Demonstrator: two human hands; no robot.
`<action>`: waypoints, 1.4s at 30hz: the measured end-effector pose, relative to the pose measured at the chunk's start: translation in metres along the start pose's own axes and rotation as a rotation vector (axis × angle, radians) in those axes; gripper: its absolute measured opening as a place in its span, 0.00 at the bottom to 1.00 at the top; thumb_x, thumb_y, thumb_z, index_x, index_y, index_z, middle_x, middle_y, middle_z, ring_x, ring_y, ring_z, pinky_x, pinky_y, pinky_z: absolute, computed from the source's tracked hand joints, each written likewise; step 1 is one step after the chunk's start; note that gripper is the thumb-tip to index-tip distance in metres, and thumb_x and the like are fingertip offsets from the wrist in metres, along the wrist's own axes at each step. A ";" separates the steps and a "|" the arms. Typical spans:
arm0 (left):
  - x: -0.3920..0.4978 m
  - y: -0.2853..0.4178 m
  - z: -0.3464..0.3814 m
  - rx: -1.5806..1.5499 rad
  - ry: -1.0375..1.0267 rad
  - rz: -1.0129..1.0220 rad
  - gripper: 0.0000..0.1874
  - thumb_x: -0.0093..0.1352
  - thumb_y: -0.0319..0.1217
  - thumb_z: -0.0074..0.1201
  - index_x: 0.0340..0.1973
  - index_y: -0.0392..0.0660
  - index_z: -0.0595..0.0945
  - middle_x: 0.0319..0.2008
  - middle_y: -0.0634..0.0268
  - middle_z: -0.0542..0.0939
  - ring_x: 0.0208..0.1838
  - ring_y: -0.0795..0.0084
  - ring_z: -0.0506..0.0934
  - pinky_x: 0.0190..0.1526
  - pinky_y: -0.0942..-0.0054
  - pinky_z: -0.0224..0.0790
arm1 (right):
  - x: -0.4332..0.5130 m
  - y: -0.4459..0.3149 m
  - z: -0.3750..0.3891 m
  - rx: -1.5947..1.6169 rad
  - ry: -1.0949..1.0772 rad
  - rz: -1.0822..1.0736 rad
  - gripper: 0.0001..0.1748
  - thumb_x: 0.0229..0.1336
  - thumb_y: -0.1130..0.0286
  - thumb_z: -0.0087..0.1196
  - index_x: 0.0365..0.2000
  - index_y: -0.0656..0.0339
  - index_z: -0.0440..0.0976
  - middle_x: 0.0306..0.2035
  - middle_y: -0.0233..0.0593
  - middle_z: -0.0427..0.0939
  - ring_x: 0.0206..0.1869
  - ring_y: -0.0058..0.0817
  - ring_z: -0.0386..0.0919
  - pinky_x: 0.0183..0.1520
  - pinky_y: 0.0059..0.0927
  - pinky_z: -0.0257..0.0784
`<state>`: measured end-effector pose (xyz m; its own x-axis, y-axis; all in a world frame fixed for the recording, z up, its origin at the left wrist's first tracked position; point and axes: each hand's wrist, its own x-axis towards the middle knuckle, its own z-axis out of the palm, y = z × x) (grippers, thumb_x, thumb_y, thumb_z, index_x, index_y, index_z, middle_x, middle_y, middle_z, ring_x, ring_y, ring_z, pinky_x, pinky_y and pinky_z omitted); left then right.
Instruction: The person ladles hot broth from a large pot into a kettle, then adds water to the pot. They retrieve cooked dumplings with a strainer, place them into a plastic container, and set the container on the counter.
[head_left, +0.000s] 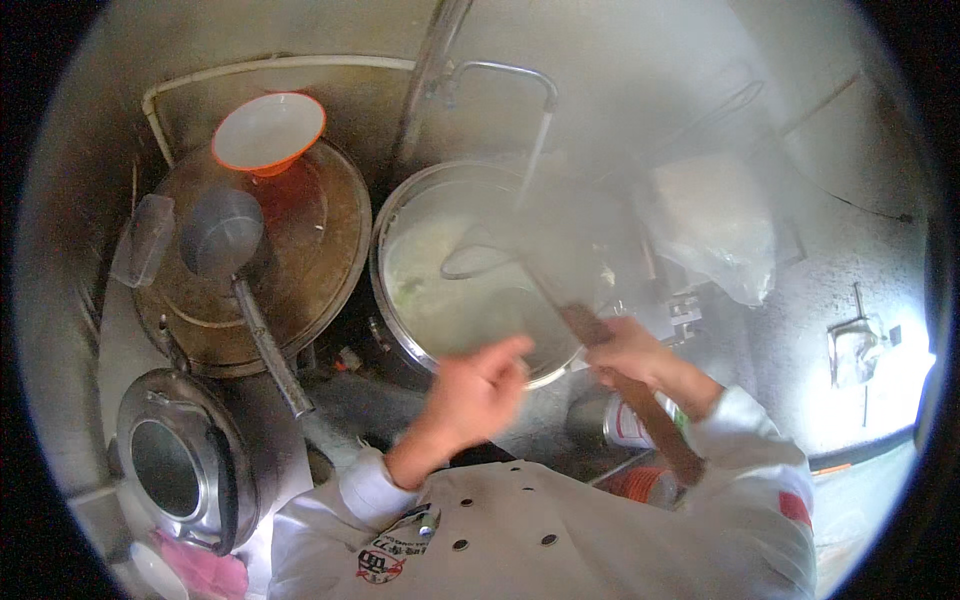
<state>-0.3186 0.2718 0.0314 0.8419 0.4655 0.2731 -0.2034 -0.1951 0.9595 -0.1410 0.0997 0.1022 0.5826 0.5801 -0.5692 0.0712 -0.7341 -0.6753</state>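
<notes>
My right hand (634, 352) grips the long wooden handle (652, 420) of a wire-rimmed strainer. Its looped wire head (476, 255) hangs over or in the large steel stockpot (416, 356); steam hides exactly where it meets the liquid. Pale cloudy liquid (427, 225) fills the pot, with a small green patch (409, 289) near its left side. Blurred by motion, my left hand (480, 390) is above the pot's near rim. One finger points right, and I see no object in that hand, though the blur hides the fingertips.
Left of the pot, a big round lid (337, 300) carries a steel ladle (225, 232), a white bowl with orange rim (270, 131) and a clear plastic container (150, 240). A metal kettle (180, 457) stands nearer me. A faucet (551, 90) reaches over the pot; a plastic bag (720, 225) is right.
</notes>
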 end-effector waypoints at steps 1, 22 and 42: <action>0.008 -0.001 -0.021 0.098 0.133 -0.184 0.10 0.57 0.26 0.52 0.35 0.41 0.79 0.20 0.58 0.77 0.20 0.73 0.74 0.26 0.73 0.68 | -0.019 0.001 -0.014 -0.071 0.054 0.129 0.08 0.42 0.73 0.56 0.22 0.66 0.69 0.15 0.34 0.70 0.14 0.22 0.69 0.17 0.27 0.63; 0.339 -0.082 -0.013 0.933 -0.028 -0.365 0.18 0.65 0.38 0.47 0.46 0.42 0.77 0.41 0.56 0.79 0.42 0.63 0.76 0.45 0.65 0.67 | 0.188 0.239 -0.179 -0.089 0.523 -0.109 0.27 0.42 0.69 0.58 0.47 0.67 0.69 0.28 0.43 0.77 0.26 0.29 0.75 0.30 0.30 0.71; -0.103 0.162 -0.425 1.230 1.018 -0.638 0.08 0.63 0.30 0.51 0.35 0.39 0.79 0.30 0.60 0.81 0.35 0.67 0.77 0.39 0.68 0.71 | 0.085 -0.010 -0.044 -0.280 0.273 -0.604 0.26 0.57 0.58 0.47 0.50 0.65 0.66 0.43 0.47 0.76 0.43 0.36 0.76 0.47 0.39 0.69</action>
<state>-0.6511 0.5593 0.1886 -0.0993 0.9500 0.2962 0.8943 -0.0453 0.4452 -0.0568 0.1410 0.0815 0.5549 0.8315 0.0279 0.6283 -0.3969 -0.6691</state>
